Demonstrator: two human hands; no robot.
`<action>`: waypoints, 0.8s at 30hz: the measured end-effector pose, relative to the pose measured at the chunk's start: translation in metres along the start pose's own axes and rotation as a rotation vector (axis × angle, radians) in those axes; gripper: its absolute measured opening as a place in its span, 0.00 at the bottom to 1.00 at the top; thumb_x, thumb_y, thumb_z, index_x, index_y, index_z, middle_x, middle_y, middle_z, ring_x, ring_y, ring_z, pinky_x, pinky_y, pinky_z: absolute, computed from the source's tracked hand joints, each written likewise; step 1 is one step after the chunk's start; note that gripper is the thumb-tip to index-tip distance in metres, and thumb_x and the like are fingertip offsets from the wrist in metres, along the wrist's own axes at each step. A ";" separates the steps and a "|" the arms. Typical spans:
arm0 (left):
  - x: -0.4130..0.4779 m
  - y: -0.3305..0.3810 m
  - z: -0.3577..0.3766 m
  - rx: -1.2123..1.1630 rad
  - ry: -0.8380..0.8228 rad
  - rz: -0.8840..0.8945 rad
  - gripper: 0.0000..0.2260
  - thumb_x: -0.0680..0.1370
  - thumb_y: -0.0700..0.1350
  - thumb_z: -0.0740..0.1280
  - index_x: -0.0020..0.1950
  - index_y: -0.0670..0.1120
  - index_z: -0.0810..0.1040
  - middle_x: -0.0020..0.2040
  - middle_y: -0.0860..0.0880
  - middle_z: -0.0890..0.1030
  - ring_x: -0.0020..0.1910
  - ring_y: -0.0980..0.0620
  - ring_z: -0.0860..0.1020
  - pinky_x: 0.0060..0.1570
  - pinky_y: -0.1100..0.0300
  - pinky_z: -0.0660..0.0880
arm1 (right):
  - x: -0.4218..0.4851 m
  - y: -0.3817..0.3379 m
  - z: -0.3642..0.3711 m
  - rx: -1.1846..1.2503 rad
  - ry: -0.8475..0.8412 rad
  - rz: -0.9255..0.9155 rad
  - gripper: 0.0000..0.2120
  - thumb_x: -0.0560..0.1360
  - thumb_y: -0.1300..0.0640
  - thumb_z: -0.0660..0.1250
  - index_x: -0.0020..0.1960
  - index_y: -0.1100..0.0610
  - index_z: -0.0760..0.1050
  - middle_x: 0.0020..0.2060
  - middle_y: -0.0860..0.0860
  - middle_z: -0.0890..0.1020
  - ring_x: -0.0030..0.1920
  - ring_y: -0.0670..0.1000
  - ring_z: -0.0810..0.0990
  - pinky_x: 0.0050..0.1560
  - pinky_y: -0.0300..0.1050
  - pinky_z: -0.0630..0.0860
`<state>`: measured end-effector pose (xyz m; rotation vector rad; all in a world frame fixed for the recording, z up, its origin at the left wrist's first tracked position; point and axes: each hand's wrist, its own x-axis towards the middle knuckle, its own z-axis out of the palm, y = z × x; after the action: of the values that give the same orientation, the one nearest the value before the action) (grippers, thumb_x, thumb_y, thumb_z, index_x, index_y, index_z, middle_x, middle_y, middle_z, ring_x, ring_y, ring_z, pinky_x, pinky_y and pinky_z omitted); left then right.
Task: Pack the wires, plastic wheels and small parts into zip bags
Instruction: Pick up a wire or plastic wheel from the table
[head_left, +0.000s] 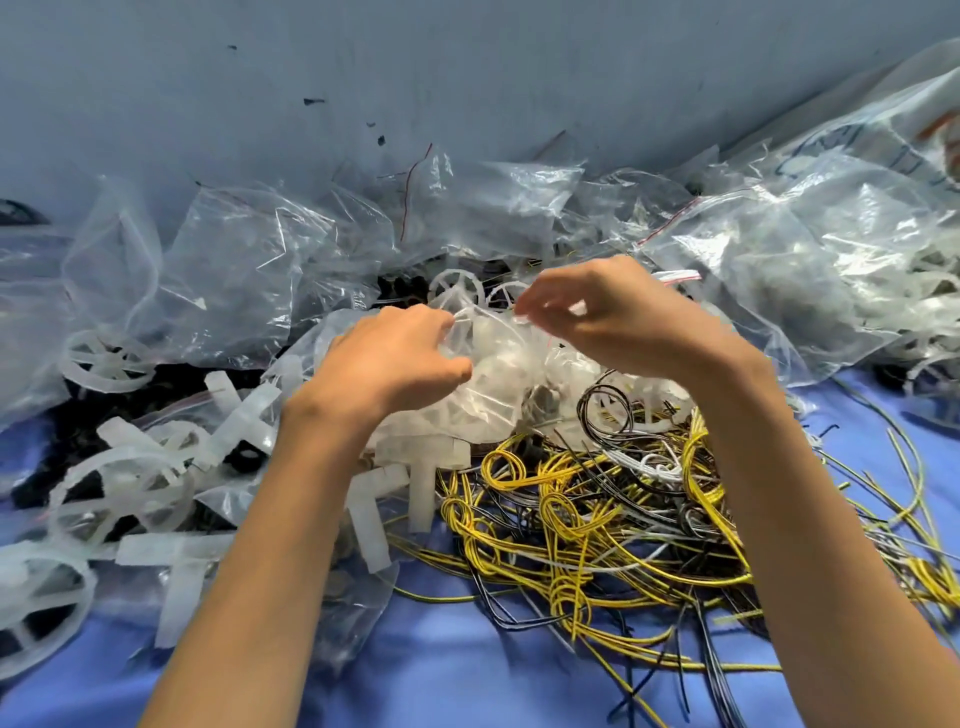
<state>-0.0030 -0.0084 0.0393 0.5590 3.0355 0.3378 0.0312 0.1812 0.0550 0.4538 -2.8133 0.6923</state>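
A clear zip bag (493, 374) holding white plastic parts sits in the middle of the pile. My left hand (389, 358) grips its upper left edge with curled fingers. My right hand (613, 317) pinches the bag's top edge from the right, fingertips blurred. Below the bag lies a tangle of yellow, black and white wires (597, 519). White plastic wheels (109, 358) and flat white T-shaped parts (171, 556) lie scattered at the left. Another wheel (457, 288) shows just beyond my hands.
Several filled and empty clear zip bags (228, 280) are heaped along the grey wall (363, 78). A large bag of white parts (810, 260) lies at the right. Everything rests on a blue cloth (467, 675), bare near the front edge.
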 end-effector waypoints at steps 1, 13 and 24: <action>0.000 -0.003 -0.002 -0.006 -0.016 -0.013 0.22 0.75 0.55 0.65 0.67 0.49 0.72 0.65 0.47 0.76 0.62 0.45 0.74 0.61 0.49 0.71 | 0.001 0.005 -0.002 -0.032 0.070 0.010 0.12 0.79 0.58 0.63 0.61 0.54 0.77 0.60 0.51 0.79 0.58 0.47 0.77 0.58 0.40 0.75; -0.001 -0.004 -0.023 0.022 -0.144 0.008 0.23 0.73 0.57 0.69 0.61 0.43 0.77 0.37 0.51 0.83 0.42 0.54 0.81 0.45 0.58 0.74 | 0.004 0.016 0.017 -0.226 -0.336 0.208 0.22 0.77 0.47 0.65 0.69 0.54 0.69 0.69 0.51 0.69 0.64 0.50 0.71 0.59 0.43 0.67; 0.006 -0.004 -0.014 -0.043 -0.170 0.045 0.20 0.74 0.59 0.67 0.56 0.44 0.77 0.40 0.49 0.83 0.45 0.51 0.82 0.52 0.53 0.76 | -0.001 0.015 0.004 -0.256 -0.264 0.239 0.20 0.76 0.49 0.67 0.65 0.55 0.74 0.62 0.51 0.74 0.54 0.49 0.75 0.49 0.42 0.70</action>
<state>-0.0114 -0.0127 0.0524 0.6195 2.8500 0.3372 0.0260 0.1923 0.0449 0.1757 -3.1835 0.3214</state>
